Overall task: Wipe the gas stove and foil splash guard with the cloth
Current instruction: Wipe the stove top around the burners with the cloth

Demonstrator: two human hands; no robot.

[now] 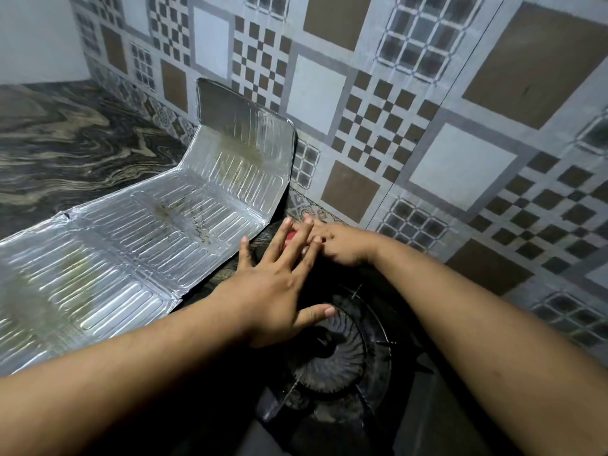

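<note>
tiled wall (460,166) | left hand (273,291) spread, empty | right hand (342,245) closed (contents unclear)

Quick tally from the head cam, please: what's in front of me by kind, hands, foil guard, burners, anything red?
Hands: 2, left hand, right hand
Foil splash guard: 1, several folded panels
Gas stove burner: 1 visible
Red object, mostly hidden behind the fingers: 1, cannot identify it
Total: 5
</note>
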